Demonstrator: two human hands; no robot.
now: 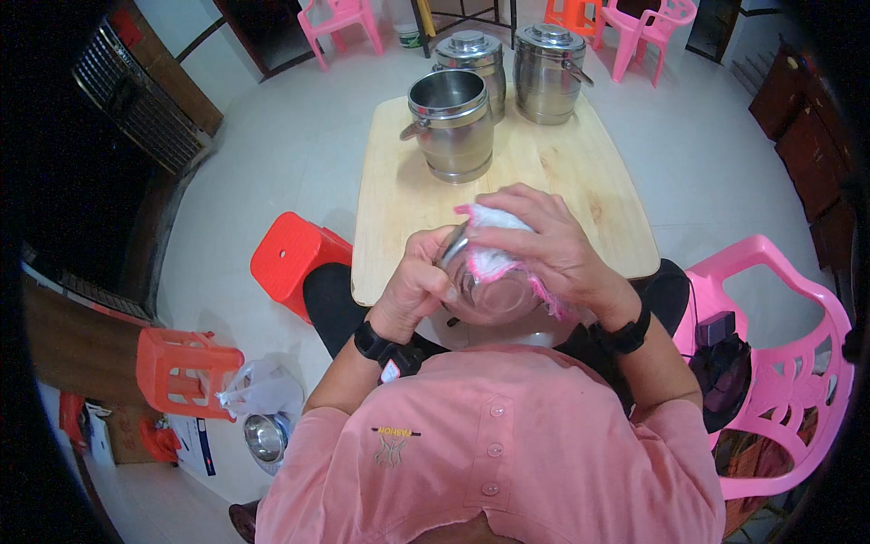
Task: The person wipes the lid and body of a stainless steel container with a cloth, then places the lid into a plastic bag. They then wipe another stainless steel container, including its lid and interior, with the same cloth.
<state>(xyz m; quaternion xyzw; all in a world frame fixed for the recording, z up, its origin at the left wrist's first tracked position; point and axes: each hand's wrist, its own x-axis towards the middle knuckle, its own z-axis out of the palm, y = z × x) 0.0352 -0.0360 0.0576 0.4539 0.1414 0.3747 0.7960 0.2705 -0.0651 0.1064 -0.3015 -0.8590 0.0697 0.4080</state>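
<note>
Close to my body, over the near edge of a light wooden table (394,238), my left hand (419,279) grips the rim of a shiny round metal lid or shallow vessel (499,299); which of the two I cannot tell. A white cloth with a pink edge (493,262) lies under the fingers of my right hand (550,245), pressed against the metal. Beyond my hands stands a stainless steel pot without a lid (459,146), its handle hanging at the left. Behind it are two similar pots with lids on, one at the middle (476,54) and one to the right (549,81).
A red stool (289,255) stands left of the table, an orange stool (187,370) and a metal bowl (265,438) lower left. At the right, a pink plastic chair (768,272) holds a black device with cables (724,374). More pink chairs (340,24) stand at the far side.
</note>
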